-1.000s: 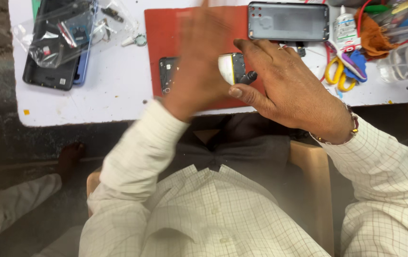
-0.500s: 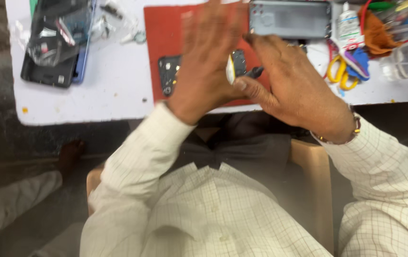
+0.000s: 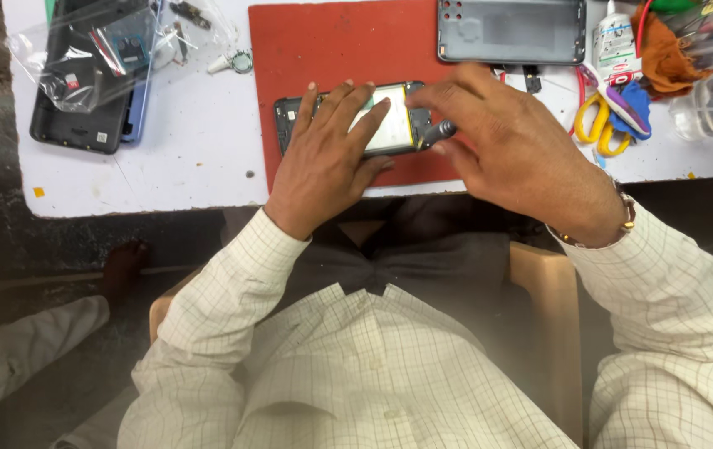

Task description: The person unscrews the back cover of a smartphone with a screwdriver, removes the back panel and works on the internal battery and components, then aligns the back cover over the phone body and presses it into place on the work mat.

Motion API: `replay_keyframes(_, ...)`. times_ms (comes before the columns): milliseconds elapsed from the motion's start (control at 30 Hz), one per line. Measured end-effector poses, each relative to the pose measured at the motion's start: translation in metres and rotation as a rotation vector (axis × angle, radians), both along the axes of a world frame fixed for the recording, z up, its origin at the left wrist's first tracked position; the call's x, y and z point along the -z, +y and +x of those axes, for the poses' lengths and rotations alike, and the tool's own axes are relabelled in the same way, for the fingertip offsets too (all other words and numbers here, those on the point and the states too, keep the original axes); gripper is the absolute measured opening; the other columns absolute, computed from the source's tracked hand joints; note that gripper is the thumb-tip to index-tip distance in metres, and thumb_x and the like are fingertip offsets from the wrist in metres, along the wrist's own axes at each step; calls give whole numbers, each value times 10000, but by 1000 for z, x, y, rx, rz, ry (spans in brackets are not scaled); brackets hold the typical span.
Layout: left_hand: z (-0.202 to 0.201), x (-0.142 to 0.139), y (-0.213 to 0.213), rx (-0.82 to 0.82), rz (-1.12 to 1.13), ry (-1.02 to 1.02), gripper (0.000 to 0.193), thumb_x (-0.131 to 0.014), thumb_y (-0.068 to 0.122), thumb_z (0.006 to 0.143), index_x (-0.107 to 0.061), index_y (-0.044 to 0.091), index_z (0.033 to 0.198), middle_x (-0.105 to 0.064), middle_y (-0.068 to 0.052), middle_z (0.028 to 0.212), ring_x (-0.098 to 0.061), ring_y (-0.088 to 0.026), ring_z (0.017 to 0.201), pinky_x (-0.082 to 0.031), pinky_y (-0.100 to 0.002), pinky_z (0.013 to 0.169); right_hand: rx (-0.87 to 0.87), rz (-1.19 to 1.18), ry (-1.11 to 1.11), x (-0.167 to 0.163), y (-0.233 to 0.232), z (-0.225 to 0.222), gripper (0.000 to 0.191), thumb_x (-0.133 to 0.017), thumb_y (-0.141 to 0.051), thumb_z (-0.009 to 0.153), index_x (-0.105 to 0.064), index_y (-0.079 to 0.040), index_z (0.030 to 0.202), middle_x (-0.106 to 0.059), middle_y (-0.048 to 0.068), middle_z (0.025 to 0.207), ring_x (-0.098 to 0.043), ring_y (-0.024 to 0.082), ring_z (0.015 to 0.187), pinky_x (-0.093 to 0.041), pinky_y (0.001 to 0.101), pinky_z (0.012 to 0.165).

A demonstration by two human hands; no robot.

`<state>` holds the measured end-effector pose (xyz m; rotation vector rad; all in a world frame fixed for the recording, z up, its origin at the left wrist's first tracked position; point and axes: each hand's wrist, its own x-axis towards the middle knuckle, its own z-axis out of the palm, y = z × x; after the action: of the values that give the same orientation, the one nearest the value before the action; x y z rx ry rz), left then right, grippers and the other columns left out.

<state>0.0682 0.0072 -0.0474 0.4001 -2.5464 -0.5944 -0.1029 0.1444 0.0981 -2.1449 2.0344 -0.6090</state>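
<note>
Fingers point(image 3: 348, 108) of the left hand point(image 3: 323, 162) lie spread and flat on the opened black phone with its pale battery showing point(image 3: 390, 125), apparently pinning it so it cannot slide on the red rectangular work mat point(image 3: 331, 50). Right hand point(image 3: 514, 150) is curled around a small dark tool point(image 3: 438, 131), its tip touching the phone's right end. Beyond the mat's far edge lies a grey phone back cover point(image 3: 510, 29); yellow-handled scissors point(image 3: 594, 125) and a white glue bottle point(image 3: 614, 41) sit right. Left, on the white table point(image 3: 182, 158), a clear plastic bag of parts point(image 3: 99, 54) overlaps another dark phone point(image 3: 82, 125). Nothing blocks the work.
</note>
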Motion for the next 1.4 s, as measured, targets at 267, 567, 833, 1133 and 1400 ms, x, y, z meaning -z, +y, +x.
replay_keyframes(267, -1, -8, 12, 105, -222, 32, 375, -607, 21, 936, -677, 138, 1285, -546, -122, 1460, -516, -348, 1384, -391, -579, 1187, -57, 16, -91, -2, -4, -6, 390, -738, -24, 894, -628, -23, 1268, -682, 134, 1122, -720, 276, 946, -568, 377, 790)
replay_keyframes(567, 0, -8, 11, 134, -254, 40, 385, -596, 7, 944, -656, 150, 1296, -520, -137, 1476, -512, -384, 1385, -466, -533, 1144, 36, 30, -241, 0, -1, 1, 326, -730, 49, 892, -632, 18, 1202, -673, 122, 1100, -741, 243, 932, -608, 299, 736)
replay_keyframes(833, -2, -5, 12, 121, -284, 10, 401, -586, 4, 967, -641, 180, 1323, -515, -123, 1482, -509, -372, 1390, -477, -528, 1140, 86, 5, -224, 12, 14, -2, 305, -712, 74, 900, -655, 11, 1193, -673, 117, 1089, -718, 220, 931, -604, 289, 756)
replay_keyframes(1133, -2, -3, 12, 117, -279, 13, 375, -596, 17, 967, -638, 167, 1308, -522, -122, 1483, -514, -371, 1390, -478, -530, 1140, 75, -53, -186, 11, 15, -1, 305, -743, 60, 901, -657, 18, 1190, -678, 120, 1079, -707, 233, 946, -583, 302, 776)
replay_keyframes(1400, -1, -9, 12, 117, -253, 22, 390, -585, -1, 966, -623, 162, 1318, -527, -125, 1483, -501, -378, 1399, -466, -534, 1150, 167, -88, -251, 12, 27, -9, 313, -771, 43, 940, -653, 19, 1229, -683, 116, 1110, -727, 185, 969, -596, 259, 777)
